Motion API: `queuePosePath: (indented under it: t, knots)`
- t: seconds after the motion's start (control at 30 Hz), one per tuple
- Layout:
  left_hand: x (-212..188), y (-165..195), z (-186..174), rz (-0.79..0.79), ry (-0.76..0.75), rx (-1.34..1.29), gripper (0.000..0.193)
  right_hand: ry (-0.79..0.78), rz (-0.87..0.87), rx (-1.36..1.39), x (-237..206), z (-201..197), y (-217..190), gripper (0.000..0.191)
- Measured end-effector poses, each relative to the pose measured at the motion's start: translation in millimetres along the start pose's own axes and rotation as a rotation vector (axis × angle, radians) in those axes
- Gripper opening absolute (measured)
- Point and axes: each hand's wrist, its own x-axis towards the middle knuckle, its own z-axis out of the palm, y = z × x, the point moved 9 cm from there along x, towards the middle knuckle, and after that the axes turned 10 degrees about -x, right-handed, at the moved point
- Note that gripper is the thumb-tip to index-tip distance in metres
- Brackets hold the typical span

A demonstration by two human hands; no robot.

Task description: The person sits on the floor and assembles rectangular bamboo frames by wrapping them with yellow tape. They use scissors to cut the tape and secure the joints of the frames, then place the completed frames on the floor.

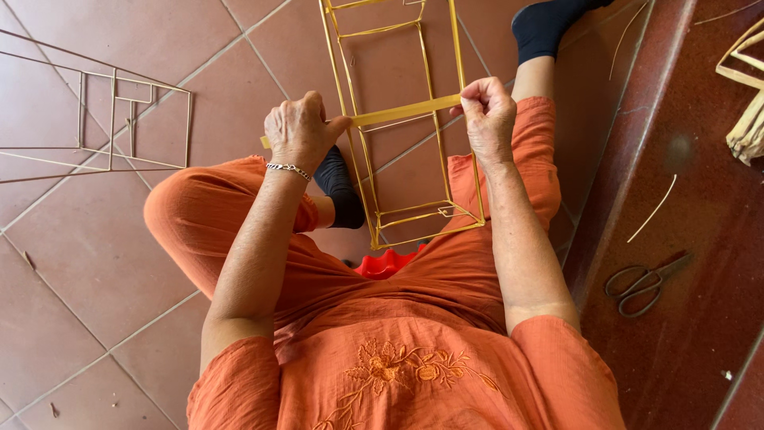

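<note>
I sit on the floor in orange clothes with black socks. My left hand (298, 130) and my right hand (487, 114) each pinch one end of a flat yellow strip (406, 111), stretched level between them. The strip lies across a tall yellow frame of thin sticks (374, 215), which rests upright against my legs. A red object (384, 264) shows below the frame, mostly hidden by my lap.
A second stick frame, pale and unwrapped (111, 119), lies on the tiles at the left. Dark scissors (641, 283) rest on the red step at the right, with a loose thin stick (652, 209) above them and a bundle of pale strips (748, 119) at the right edge.
</note>
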Motion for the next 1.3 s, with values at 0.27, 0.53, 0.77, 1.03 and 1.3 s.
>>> queuePosePath:
  t: [0.27, 0.53, 0.77, 1.03, 1.3]
  knots:
    - [-8, 14, 26, 0.168, -0.021, 0.094, 0.027, -0.117, -0.319, -0.501, -6, 0, -65, 0.012]
    - [-16, 39, 52, 0.355, -0.165, 0.164, 0.021, -0.212, -0.672, -0.997, -8, 11, -96, 0.010]
    - [-13, 58, 63, 0.480, -0.171, 0.354, 0.012, -0.388, -0.752, -1.370, 3, 37, -59, 0.020]
    - [-9, 51, 59, 0.473, -0.175, 0.366, 0.010, -0.188, -0.782, -1.300, -2, 44, -70, 0.016]
    - [-14, 30, 23, 0.235, -0.044, -0.291, 0.044, 0.055, -0.860, -1.427, -32, 40, -116, 0.014]
